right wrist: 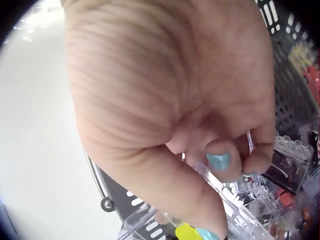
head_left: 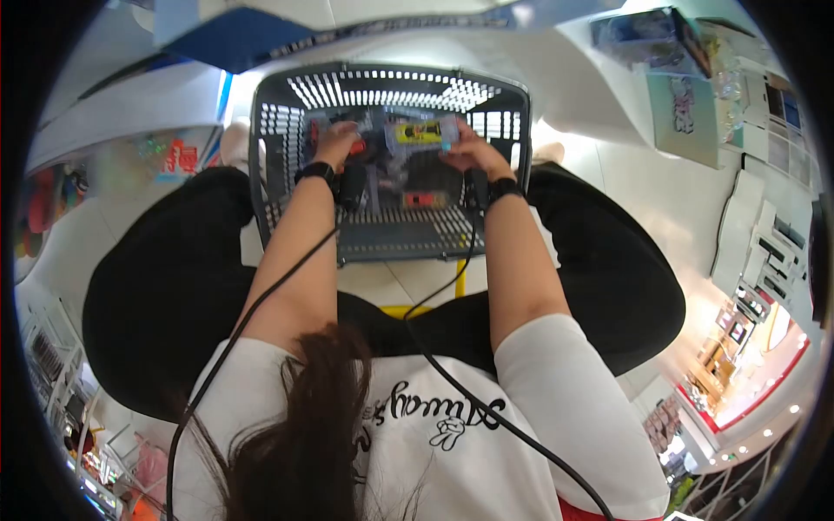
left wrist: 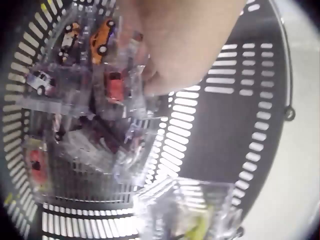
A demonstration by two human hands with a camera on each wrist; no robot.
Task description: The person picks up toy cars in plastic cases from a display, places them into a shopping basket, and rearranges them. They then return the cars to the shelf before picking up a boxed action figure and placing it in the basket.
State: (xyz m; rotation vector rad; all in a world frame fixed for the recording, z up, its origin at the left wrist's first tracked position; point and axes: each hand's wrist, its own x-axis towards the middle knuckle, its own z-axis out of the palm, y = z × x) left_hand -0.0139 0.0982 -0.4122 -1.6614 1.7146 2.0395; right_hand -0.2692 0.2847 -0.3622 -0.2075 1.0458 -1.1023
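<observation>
A black plastic basket point(head_left: 391, 74) stands on the floor between my knees, filled with toy cars in clear boxes. My right hand point(head_left: 460, 152) pinches one clear box holding a yellow car point(head_left: 421, 133) above the basket; thumb and fingers clamp its edge point(right wrist: 220, 185) in the right wrist view. My left hand point(head_left: 339, 139) reaches down into the basket, its fingers point(left wrist: 150, 80) curled on a clear box with a red car point(left wrist: 115, 85). An orange car point(left wrist: 101, 35) and other boxed cars lie around it. The yellow car's box point(left wrist: 190, 215) shows blurred at the bottom of the left wrist view.
Black cables point(head_left: 287, 269) run from both wrists back to my body. A yellow stool part point(head_left: 460, 280) shows under me. Shop shelves with goods point(head_left: 764, 243) stand at the right, a blue and white display point(head_left: 243, 39) behind the basket. White floor surrounds the basket.
</observation>
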